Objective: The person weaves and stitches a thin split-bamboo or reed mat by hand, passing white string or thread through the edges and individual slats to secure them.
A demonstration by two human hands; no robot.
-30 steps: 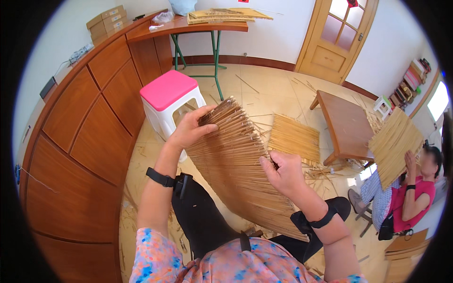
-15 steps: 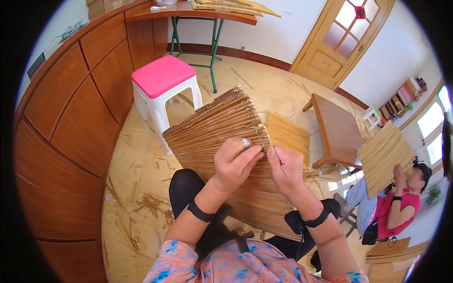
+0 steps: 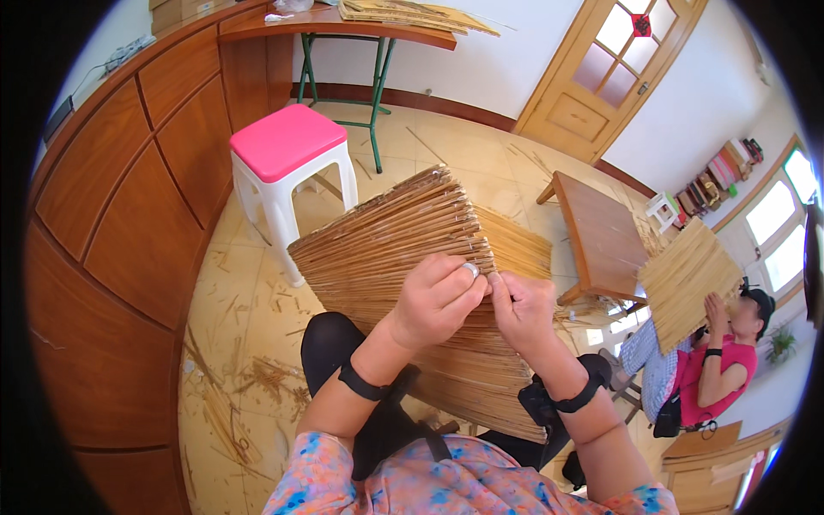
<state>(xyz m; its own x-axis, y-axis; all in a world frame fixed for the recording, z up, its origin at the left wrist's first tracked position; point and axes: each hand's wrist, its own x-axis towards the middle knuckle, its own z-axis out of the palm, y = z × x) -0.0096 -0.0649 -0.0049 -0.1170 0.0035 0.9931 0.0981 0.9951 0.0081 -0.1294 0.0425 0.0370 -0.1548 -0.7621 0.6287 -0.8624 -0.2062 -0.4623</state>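
Observation:
A large mat of thin brown dried stalks [image 3: 386, 236], laid side by side, slants across my lap. Its cut stalk ends form a ragged edge at the top and right. My left hand [image 3: 442, 300], with a ring on one finger, is closed in a pinch at the right edge of the mat. Right beside it, my right hand [image 3: 524, 309] pinches the same edge with thumb and bent forefinger, the two hands touching or nearly so. Whatever fine strand may lie between the fingertips is too small to make out.
A pink-topped white stool [image 3: 290, 142] stands ahead on the left, by curved wooden cabinets [image 3: 129, 197]. Another stalk mat [image 3: 515, 249] lies behind mine, near a low brown table [image 3: 596, 227]. At right a seated person [image 3: 721, 369] holds a mat [image 3: 691, 279]. Stalk scraps [image 3: 270, 378] litter the floor.
My left hand has shifted right, against my right hand, and its fingers are more curled. The whole view has moved slightly; the mat stays in much the same place.

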